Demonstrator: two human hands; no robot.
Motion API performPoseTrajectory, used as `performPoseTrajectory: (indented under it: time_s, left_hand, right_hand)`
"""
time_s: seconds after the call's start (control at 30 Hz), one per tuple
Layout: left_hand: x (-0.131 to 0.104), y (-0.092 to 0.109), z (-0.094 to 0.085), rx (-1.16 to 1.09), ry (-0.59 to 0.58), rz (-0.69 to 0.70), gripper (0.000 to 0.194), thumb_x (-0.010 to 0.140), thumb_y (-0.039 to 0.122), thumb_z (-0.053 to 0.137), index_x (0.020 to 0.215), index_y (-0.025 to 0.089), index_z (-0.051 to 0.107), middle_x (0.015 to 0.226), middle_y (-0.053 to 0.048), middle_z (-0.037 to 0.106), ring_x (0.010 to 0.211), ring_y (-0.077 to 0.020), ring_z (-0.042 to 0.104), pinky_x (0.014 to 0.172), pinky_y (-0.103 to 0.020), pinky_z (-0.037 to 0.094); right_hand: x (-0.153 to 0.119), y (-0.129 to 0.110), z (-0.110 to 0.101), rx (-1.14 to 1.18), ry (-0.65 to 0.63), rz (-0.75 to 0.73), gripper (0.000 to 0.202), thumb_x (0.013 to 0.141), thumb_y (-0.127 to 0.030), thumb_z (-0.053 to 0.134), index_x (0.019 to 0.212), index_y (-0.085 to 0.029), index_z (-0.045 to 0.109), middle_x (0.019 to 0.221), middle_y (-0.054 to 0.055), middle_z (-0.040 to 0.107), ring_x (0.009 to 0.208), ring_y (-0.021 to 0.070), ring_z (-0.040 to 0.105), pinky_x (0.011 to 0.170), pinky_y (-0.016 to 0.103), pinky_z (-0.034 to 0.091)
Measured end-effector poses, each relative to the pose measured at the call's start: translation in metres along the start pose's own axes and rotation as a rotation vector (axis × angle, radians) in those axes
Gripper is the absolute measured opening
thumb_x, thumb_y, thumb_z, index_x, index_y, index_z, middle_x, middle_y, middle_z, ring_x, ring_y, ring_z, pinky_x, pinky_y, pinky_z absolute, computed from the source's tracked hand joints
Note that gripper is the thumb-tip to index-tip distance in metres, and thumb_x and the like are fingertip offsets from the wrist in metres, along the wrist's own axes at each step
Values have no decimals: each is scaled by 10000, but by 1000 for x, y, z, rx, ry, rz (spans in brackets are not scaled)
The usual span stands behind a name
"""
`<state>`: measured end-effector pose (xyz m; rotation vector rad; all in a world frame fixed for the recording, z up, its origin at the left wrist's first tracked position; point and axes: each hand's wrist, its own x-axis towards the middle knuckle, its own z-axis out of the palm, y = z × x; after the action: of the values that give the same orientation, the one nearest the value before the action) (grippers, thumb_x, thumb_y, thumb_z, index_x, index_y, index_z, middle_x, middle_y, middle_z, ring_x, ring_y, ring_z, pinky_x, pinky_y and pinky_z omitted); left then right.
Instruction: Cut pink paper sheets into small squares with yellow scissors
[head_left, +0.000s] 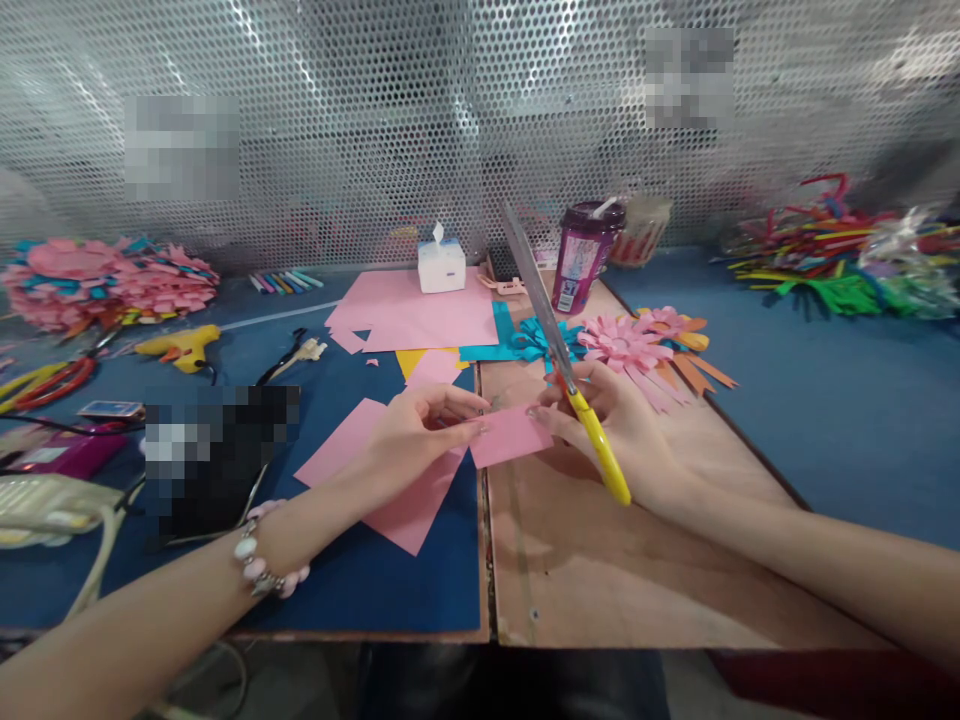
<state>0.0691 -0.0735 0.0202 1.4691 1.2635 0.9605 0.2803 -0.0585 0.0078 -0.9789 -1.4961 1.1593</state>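
A small pink paper piece [511, 436] is stretched between both hands, low over the table. My left hand [427, 425] pinches its left edge between thumb and fingers. At the other edge, my right hand [611, 420] grips the paper with thumb and fingertips. That same hand also carries yellow-handled scissors [600, 445], their long blades [536, 285] pointing up and away from me. Beneath my left hand and forearm lies a larger pink sheet [412, 510]. Pink and blue paper flowers [626, 343] rest just beyond my right hand.
A white tissue box [442, 268] stands on pink sheets at the back. Right of it is a purple cup [587, 258]. A yellow glue gun [184, 347], cables and a black phone-like object [232, 460] lie left. Coloured strips [832, 255] are piled far right.
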Motion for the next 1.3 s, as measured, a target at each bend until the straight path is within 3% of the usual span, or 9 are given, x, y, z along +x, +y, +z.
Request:
performPoseTrajectory:
  time_s: [0.2,0.53,0.77,0.87,1.0,1.1,1.3]
  left_hand:
    - [1,-2,-1,65,7,46,174,751,268,700,895,170,689,916,-61,711,828,-156,651,743,-280,510]
    - [2,-3,-3,173,10,92,149,770,289,694,873,181,706,891,-48,717,821,-163,645,705,-267,495]
    - [-3,-5,-3,348,-13,232,234,810,300,665,1037,243,674,996,-13,718,730,-120,608,630,-232,455]
    - [-5,-5,-5,387,-79,277,213,852,284,615,1055,264,675,1061,-7,711,751,-117,614,646,-228,466]
    - [-4,-7,-7,372,-268,329,231,889,232,555,1064,271,700,1211,-8,671,1070,-153,616,879,-271,484]
    - [-4,-8,-8,363,-373,297,307,873,182,557,1143,270,676,1258,-3,650,1172,-156,580,989,-300,453]
    - [-1,-12,-8,267,-406,156,353,842,194,595,1183,262,655,1266,-11,646,1090,-175,632,916,-311,510]
  right_hand:
    - [0,1,0,1,5,-11,443,644,-417,805,876,-223,481,799,15,678,745,182,658,622,305,507]
    - [1,3,-1,13,6,-10,427,640,-364,812,866,-222,478,781,4,671,713,161,644,638,299,504]
    - [0,3,0,-8,3,-18,412,659,-360,801,869,-222,475,786,5,672,705,159,641,615,290,499]
    - [0,2,0,-14,-3,-20,411,660,-364,801,862,-223,472,779,2,670,691,156,635,613,288,500]
    - [0,2,1,-62,-3,-62,407,657,-365,805,872,-215,493,765,-2,652,685,155,625,623,299,505]
    - [-2,4,3,-71,-15,-89,411,655,-356,812,871,-215,491,779,-3,632,697,154,619,631,298,503]
    - [-5,10,6,-18,-13,-75,420,662,-372,814,894,-222,498,873,28,640,788,177,631,711,328,521]
